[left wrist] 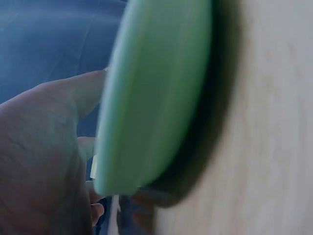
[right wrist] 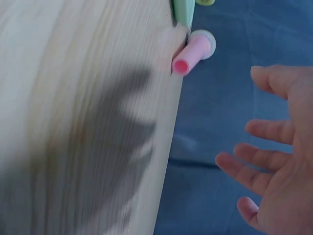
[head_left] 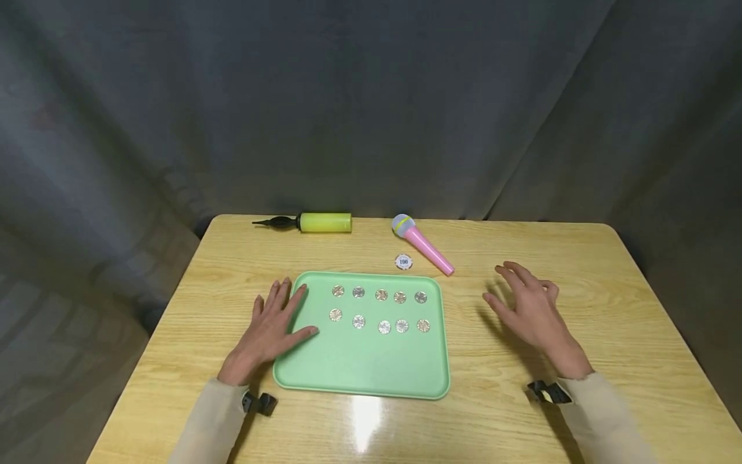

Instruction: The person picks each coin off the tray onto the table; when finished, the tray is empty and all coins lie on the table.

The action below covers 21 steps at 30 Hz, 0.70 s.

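A pale green tray (head_left: 359, 370) lies on the wooden table with several small, shiny round coins (head_left: 384, 327) in two rows across its upper half. Over the tray's left edge my left hand (head_left: 268, 332) spreads its fingers and grips nothing; whether it touches the rim I cannot tell. In the left wrist view the tray's side (left wrist: 151, 103) hides part of that hand's fingers. To the right of the tray my right hand (head_left: 533, 316) hovers above the table, fingers loosely bent and apart, its shadow beneath. Nothing is in it, as the right wrist view confirms.
Behind the tray lie a white poker chip (head_left: 403, 261) marked 100 and a pink toy microphone (head_left: 429, 250). A yellow-green hand pump (head_left: 326, 223) with a black nozzle lies along the table's back edge. A dark curtain (head_left: 371, 109) hangs behind the table.
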Tool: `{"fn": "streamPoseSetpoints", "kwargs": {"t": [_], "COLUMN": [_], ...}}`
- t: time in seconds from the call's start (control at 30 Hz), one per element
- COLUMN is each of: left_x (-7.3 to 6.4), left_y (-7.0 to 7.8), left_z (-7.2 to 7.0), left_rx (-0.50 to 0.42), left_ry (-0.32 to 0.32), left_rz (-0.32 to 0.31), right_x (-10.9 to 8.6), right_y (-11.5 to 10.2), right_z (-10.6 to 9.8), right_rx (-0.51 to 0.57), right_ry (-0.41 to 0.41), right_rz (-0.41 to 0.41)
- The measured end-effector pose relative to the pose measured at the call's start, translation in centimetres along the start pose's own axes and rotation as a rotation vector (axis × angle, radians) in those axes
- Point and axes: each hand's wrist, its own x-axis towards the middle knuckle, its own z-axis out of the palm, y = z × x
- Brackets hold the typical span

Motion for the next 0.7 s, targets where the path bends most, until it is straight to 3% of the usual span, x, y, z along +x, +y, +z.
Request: {"fn": "streamPoseSetpoints", "kwargs": {"t": [0.37,0.7], "left_x": [-0.1,-0.1], "left_y": [-0.6,-0.8], "left_z": [0.8,1.6], "left_rx": [-0.058,-0.047], "left_ry": [-0.031,0.004], "left_rz": [-0.007,0.001], "right_x": [1.4,2.4], "right_y": [-3.1,-5.2], "right_z": [2.5,5.7], "right_rx": [0.101,0.245], "right_ry": [-0.036,-0.121], "right_rz": [0.0,0.022]}}
